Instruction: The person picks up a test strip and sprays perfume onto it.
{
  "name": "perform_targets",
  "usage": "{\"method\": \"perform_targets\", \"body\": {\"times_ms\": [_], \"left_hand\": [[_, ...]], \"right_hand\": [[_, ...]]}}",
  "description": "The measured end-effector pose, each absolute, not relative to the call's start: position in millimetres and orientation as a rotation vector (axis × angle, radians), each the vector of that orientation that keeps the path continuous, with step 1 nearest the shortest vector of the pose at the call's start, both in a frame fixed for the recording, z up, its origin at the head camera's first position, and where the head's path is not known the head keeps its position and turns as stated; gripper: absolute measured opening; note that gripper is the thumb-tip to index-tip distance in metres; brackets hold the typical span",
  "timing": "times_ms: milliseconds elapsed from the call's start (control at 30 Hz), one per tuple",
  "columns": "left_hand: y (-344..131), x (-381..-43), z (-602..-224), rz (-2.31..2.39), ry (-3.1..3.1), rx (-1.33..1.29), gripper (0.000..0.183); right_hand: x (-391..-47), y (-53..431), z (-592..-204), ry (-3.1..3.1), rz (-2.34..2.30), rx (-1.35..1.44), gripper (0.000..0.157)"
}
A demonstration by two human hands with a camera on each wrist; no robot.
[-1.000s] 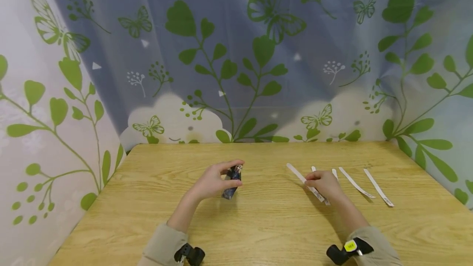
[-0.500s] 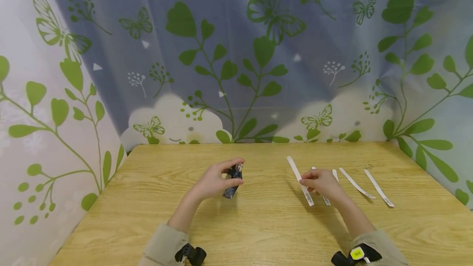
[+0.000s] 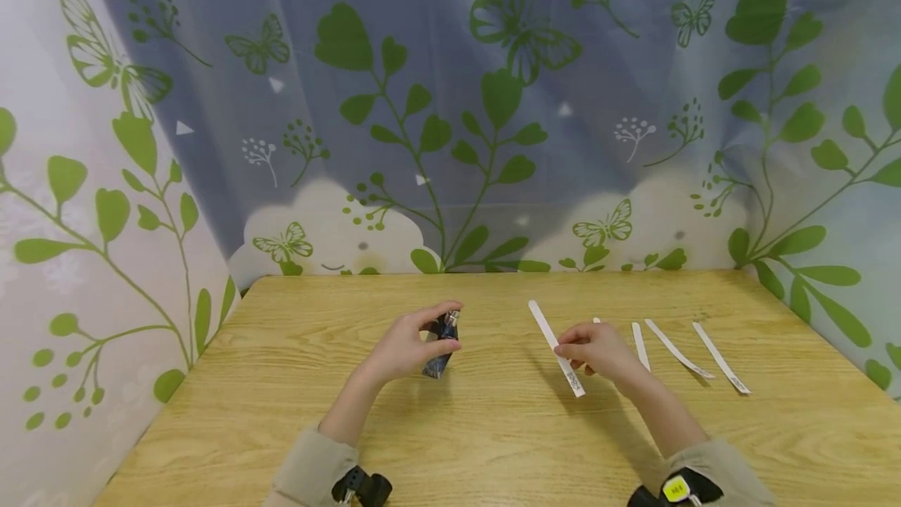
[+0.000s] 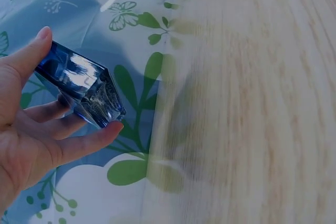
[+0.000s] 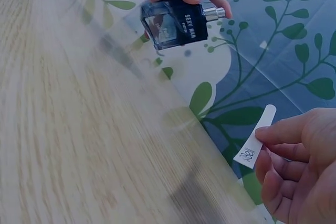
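Observation:
My left hand (image 3: 401,349) grips a dark blue glass perfume bottle (image 3: 438,360) above the left-centre of the table. Its index fingertip rests on the silver spray nozzle (image 5: 214,13), which has no cap on it. The bottle's black label faces the right wrist camera. In the left wrist view the faceted glass base of the bottle (image 4: 84,77) shows between thumb and fingers. To the right, my right hand (image 3: 604,350) pinches a white paper test strip (image 3: 542,324) between thumb and index finger. Printing marks the strip's near end. A gap separates strip and bottle.
Several more white strips lie on the wooden table (image 3: 493,429): one strip (image 3: 597,321) mostly hidden behind my right hand, others (image 3: 678,349) further right. A patterned curtain (image 3: 450,139) hangs along the table's back edge.
My right hand has lifted the pinched strip from over another one and carried it left, toward the bottle. The left hand and bottle have stayed nearly still.

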State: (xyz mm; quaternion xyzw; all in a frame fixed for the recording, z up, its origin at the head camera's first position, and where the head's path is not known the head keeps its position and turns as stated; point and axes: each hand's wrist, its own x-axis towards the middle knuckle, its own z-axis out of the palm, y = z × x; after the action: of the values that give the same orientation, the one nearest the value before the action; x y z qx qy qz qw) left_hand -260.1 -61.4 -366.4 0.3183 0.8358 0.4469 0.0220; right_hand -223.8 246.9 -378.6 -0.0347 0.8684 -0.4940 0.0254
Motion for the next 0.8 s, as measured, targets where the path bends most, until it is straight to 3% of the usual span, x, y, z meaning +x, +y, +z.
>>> {"method": "perform_targets", "body": {"times_ms": [800], "left_hand": [[-60.3, -260.7, -365.3, 1.325, 2.665, 1.014, 0.051]], "right_hand": [[-219.6, 203.4, -377.2, 2.572, -1.534, -0.293, 0.021]]}}
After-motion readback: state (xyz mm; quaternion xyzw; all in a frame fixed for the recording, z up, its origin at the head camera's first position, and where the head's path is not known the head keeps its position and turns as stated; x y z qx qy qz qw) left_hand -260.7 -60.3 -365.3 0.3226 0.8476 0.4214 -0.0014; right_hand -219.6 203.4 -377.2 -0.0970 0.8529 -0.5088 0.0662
